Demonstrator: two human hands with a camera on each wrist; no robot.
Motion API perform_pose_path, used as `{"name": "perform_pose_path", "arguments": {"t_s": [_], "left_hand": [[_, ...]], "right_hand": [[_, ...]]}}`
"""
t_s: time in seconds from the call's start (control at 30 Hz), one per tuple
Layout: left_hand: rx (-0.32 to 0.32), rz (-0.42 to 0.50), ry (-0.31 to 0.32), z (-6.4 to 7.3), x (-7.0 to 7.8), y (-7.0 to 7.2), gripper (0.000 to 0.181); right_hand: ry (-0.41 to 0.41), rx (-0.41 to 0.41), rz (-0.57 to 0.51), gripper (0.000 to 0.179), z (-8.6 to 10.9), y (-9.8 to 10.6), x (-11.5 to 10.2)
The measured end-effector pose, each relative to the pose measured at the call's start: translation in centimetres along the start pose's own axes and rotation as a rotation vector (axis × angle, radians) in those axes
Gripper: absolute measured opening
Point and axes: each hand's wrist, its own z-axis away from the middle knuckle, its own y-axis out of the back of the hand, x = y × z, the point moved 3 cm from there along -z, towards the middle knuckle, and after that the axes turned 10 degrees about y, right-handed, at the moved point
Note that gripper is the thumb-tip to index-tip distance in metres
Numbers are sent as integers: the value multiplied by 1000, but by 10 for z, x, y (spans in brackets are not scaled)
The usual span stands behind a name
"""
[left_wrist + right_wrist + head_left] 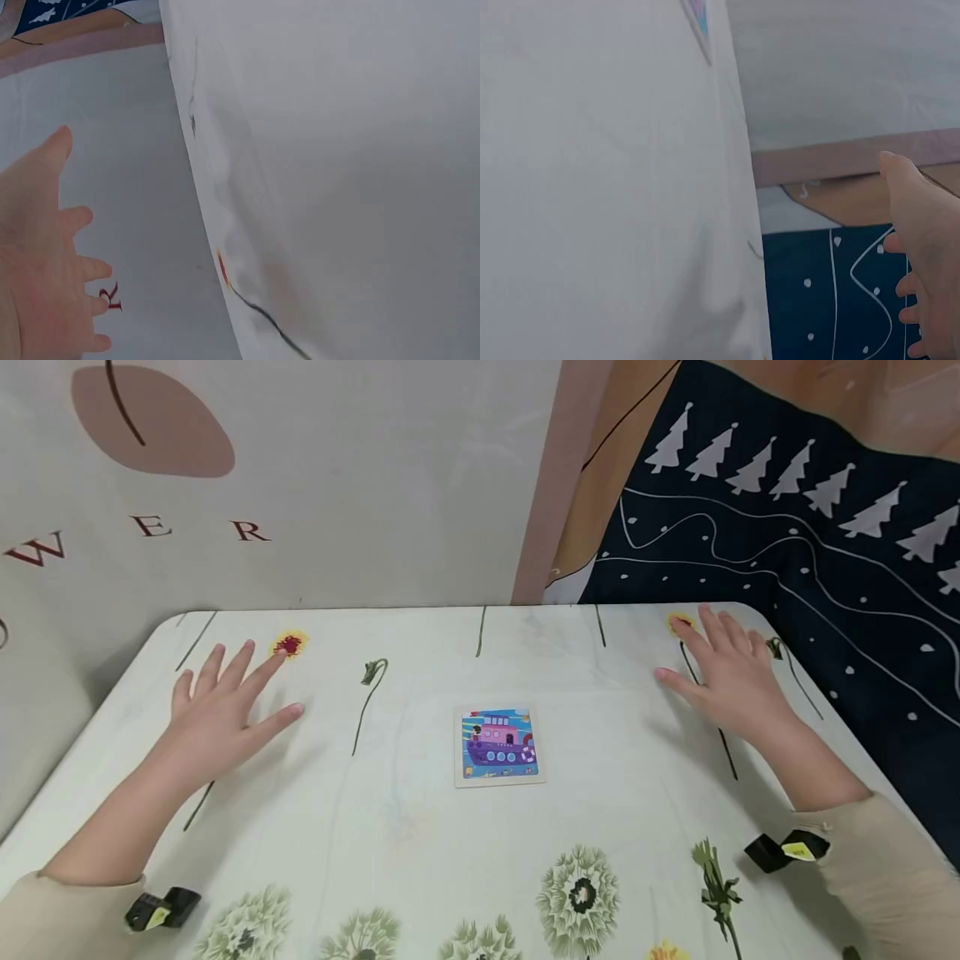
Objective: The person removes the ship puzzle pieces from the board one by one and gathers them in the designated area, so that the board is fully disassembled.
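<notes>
Both hands hold nothing and are spread over the table, fingers apart. My left hand (217, 722) is at the left side, its fingertips near a printed yellow and red flower (289, 644). On the right, my right hand (731, 681) overlaps another printed flower in the head view. Between them lies a small square picture puzzle (500, 747) in a pale frame, showing a purple and pink boat on blue. A corner of that puzzle (699, 24) shows at the top of the right wrist view. Shadows of the hands fall on the cloth.
The table wears a white cloth (420, 835) printed with stems, leaves and dandelion heads. Behind it hangs a pale sheet (375, 485) with letters. A dark blue cloth (750, 543) with white trees hangs at the right. Each sleeve carries a small black device (163, 909).
</notes>
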Motion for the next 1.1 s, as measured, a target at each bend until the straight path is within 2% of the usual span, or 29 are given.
{"name": "perform_pose_path", "arguments": {"t_s": [0.2,0.37,0.57,0.77,1.1], "left_hand": [[22,65,-46,-1,22,-5,81],[9,113,-81,-2,40,-13,80],[-11,195,-100,-2,59,-24,80],[-53,303,-127,-4,78,-32,81],[-156,375,-149,-16,108,-49,89]], "right_hand": [[40,77,-50,71,-2,3,-19],[82,134,-91,68,-4,2,-36],[114,159,-130,67,-7,-3,-55],[132,158,-183,65,-13,-8,-76],[196,146,-271,62,-24,-23,-107]]}}
